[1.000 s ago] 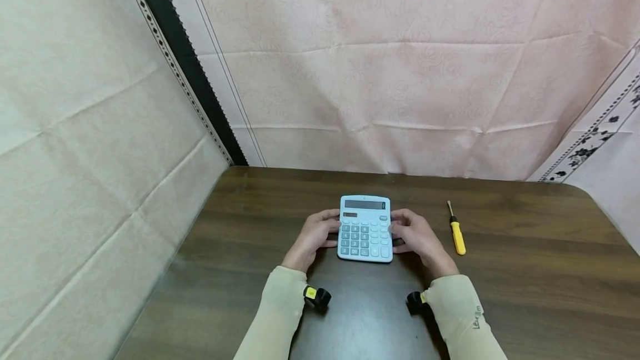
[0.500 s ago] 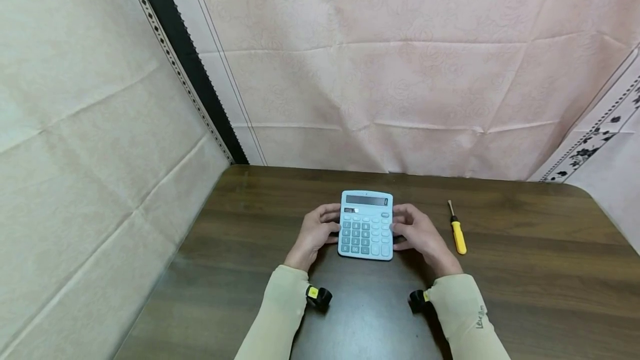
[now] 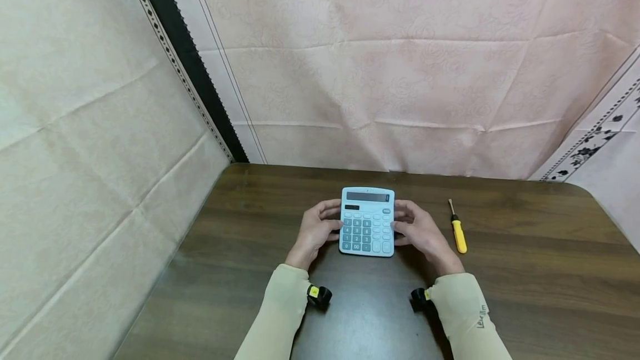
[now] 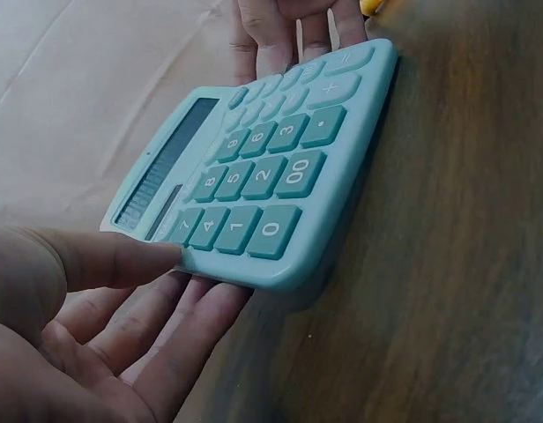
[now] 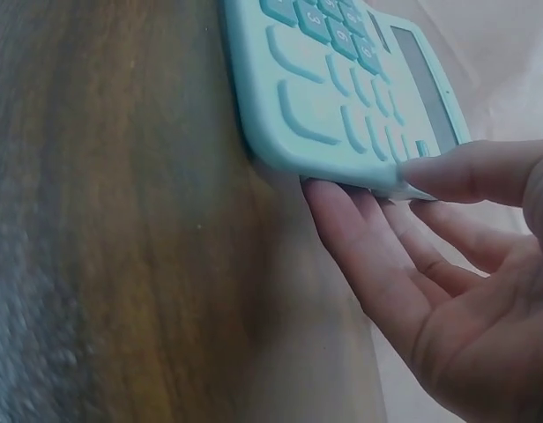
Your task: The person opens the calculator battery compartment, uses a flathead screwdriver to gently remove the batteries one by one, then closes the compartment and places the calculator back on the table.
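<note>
Between both hands is a light blue calculator (image 3: 367, 221), its display and keys facing up toward the head camera. My left hand (image 3: 314, 231) grips its left edge, the thumb on the top rim and the fingers underneath, as the left wrist view of the calculator (image 4: 254, 176) shows. On the opposite edge my right hand (image 3: 422, 233) pinches it the same way; in the right wrist view the fingers of that hand (image 5: 465, 291) go under the casing. The calculator appears tilted, with its far end raised off the table. Its underside is hidden.
A screwdriver (image 3: 458, 232) with a yellow handle lies on the brown wooden table (image 3: 250, 304), to the right of the right hand. Pale patterned cloth (image 3: 400, 71) hangs behind the table's far edge, and more cloth (image 3: 100, 154) covers the left side.
Both hands have shifted the calculator slightly away from the person and up, and its face has tipped more toward the head camera. The screwdriver has stayed where it was.
</note>
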A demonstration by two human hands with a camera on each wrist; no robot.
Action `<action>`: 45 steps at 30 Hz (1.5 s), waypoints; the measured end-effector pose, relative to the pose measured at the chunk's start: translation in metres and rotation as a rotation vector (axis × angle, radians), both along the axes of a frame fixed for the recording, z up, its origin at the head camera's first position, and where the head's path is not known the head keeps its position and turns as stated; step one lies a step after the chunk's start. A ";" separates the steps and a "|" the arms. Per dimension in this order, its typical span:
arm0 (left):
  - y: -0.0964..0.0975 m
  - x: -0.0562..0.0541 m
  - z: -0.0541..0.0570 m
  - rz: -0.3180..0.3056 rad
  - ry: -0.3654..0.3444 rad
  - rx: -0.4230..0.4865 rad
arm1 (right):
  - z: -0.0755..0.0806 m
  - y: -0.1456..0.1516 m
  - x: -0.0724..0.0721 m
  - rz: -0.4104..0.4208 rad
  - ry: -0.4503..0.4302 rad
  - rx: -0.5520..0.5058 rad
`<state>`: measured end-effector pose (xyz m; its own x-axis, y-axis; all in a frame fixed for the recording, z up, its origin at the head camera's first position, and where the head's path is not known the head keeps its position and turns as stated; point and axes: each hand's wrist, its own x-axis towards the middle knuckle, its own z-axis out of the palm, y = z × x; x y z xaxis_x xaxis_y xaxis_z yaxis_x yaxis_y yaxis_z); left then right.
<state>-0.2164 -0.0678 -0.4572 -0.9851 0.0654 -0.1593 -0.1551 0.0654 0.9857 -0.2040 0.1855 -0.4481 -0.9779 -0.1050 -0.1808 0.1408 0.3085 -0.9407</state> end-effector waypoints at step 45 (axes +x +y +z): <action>0.005 0.003 0.007 0.005 0.381 -0.172 | 0.010 0.001 0.001 0.024 0.307 0.187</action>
